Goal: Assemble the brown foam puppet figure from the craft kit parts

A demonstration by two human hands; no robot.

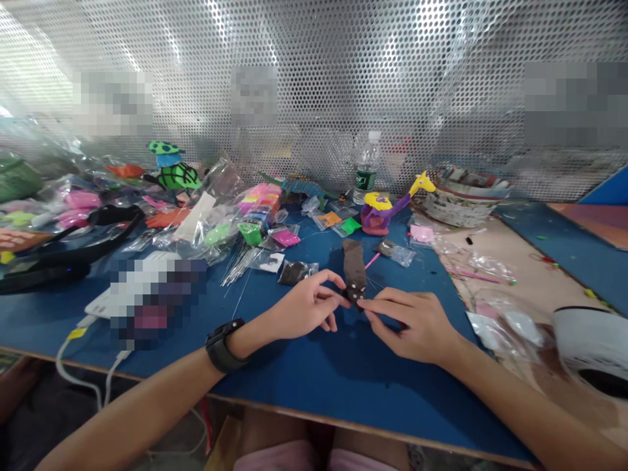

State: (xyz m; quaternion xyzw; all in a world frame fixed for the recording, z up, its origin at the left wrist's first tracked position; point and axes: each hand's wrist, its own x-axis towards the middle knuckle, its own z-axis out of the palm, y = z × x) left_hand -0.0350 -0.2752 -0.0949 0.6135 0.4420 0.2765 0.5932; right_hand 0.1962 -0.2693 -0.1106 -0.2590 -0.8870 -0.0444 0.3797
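Observation:
A dark grey-brown clay figure [354, 265] with a long body and small white-ringed eyes lies on the blue table [314, 386]. My left hand [314, 304], with a dark band on its wrist, is at the left side of the figure's head; its fingers are apart and nothing shows between them. From the right, my right hand [412, 320] has its thumb and fingertips together against the head. Behind my left hand is a bag of dark clay [297, 272]. A pink stick [373, 260] lies right of the figure.
Bags of coloured clay [260, 203] and thin wires [239, 265] are at the back left. A water bottle [367, 171], a giraffe-like clay figure [385, 210] and a paper-covered bowl [461, 196] stand behind. A white power bank [135, 281] with cables lies left, a white container [591, 343] right.

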